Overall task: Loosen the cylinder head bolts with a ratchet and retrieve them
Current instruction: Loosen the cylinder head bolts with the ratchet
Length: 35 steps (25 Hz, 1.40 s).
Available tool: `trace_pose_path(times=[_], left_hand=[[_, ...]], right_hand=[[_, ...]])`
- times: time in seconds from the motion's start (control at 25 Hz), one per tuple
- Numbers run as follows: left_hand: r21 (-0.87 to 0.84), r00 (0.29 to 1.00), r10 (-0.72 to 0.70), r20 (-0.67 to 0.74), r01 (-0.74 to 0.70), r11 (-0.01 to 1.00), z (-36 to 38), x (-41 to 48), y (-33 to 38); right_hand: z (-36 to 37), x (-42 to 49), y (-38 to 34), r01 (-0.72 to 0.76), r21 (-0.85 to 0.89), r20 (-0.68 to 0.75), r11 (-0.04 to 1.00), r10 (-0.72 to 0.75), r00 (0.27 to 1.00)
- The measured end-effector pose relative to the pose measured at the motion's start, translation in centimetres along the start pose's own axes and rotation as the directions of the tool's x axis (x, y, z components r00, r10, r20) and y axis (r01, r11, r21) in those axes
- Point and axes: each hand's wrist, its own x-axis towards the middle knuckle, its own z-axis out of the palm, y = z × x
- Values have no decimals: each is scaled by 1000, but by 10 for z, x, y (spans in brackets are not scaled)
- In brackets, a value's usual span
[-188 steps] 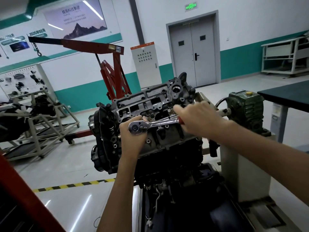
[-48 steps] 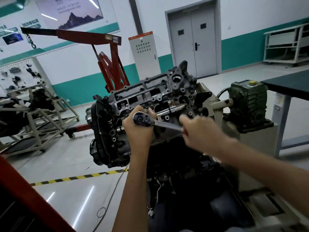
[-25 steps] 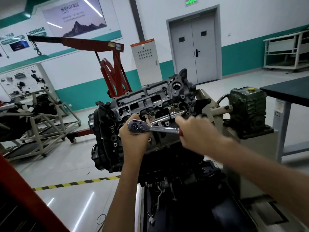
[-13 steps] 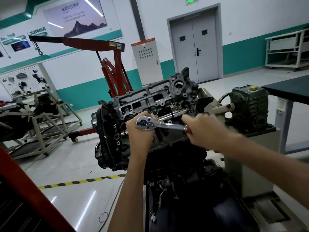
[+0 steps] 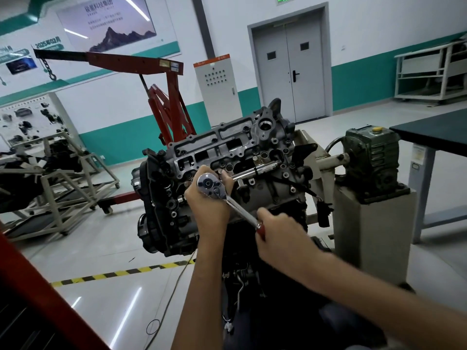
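Note:
A grey cylinder head sits on a dark engine, tilted toward me on a stand. A chrome ratchet with a red grip is pressed against the head's lower face. My left hand wraps around the ratchet's round head and holds it there. My right hand grips the red handle end, which points down and to the right. The bolt under the ratchet is hidden by my left hand. A shiny extension bar lies across the head to the right.
A green gearbox on a grey pedestal holds the engine from the right. A dark table stands far right. A red engine crane is behind, another engine stand at left, yellow-black floor tape below.
The ratchet handle has swung down, from nearly level to pointing down-right, with my right hand moving lower. My left hand stayed on the ratchet head.

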Motion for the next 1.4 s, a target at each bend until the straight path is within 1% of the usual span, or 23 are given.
trace_pose_path(times=[0.08,0.16,0.24,0.28,0.36,0.44,0.52,0.56,0.64,0.68,0.76,0.84,0.92,0.96,1.04,1.12,1.16,1.2,1.24,1.28,1.32,1.36,1.4], left_hand=[[-36,998,-11,62,13,999,-8,6,2],[-18,986,18,163,-15,1000,-10,11,7],[36,974,23,226,-32,999,-13,15,9],[46,973,18,230,-29,998,-15,16,8],[83,987,17,161,-31,996,-16,11,5],[97,998,26,49,-31,995,-11,-3,8],[48,1000,30,-4,-30,998,-2,-13,9],[28,1000,26,-14,-26,999,2,-13,8],[9,1000,8,-9,-8,1000,4,-8,5],[2,1000,12,6,-12,1000,3,-4,3],[-27,998,23,65,-21,999,0,2,4],[-15,988,49,147,-48,999,-2,8,4],[27,977,49,208,-56,998,-6,12,4],[34,975,31,222,-40,999,-10,13,3],[40,980,11,198,-20,999,-13,12,0],[37,992,35,125,-40,999,-9,2,6],[18,995,48,91,-49,999,-5,-4,9],[-5,998,30,60,-30,1000,0,-7,10],[-34,999,-28,37,29,999,4,-8,10],[-70,994,-106,35,108,992,7,-7,10],[-94,986,-159,41,162,982,6,-4,7],[-82,990,-130,51,134,988,5,-1,5],[-41,995,-59,79,62,997,3,2,4]], right_hand=[[-33,25,20,152,-228,30,962,-149,988],[-70,56,32,246,-433,39,867,-255,966],[-88,72,30,266,-519,9,812,-306,952],[-86,69,28,245,-508,2,825,-284,959],[-58,47,24,159,-390,-35,907,-187,982],[-17,14,10,30,-151,-51,988,-38,998],[14,-8,-9,-106,106,-7,989,108,994],[23,-13,-16,-146,184,16,972,146,989],[24,-15,-19,-145,200,38,969,140,989],[15,-11,-13,-106,149,30,983,103,994],[-14,7,10,28,-75,11,997,-27,1000],[-54,38,30,163,-323,20,932,-166,986],[-84,62,34,240,-466,8,852,-267,964],[-88,67,32,249,-497,8,831,-283,959],[-72,54,27,194,-434,-16,880,-223,975],[-33,24,17,58,-229,-58,972,-73,996],[-14,9,8,-23,-79,-33,997,20,999],[2,-3,-3,-99,68,7,993,99,995],[13,-10,-12,-156,176,39,972,152,988],[20,-14,-16,-175,228,53,958,167,985],[20,-14,-17,-159,219,56,963,150,987],[13,-10,-12,-120,167,49,979,113,992],[2,-3,-1,-60,68,37,996,58,998]])
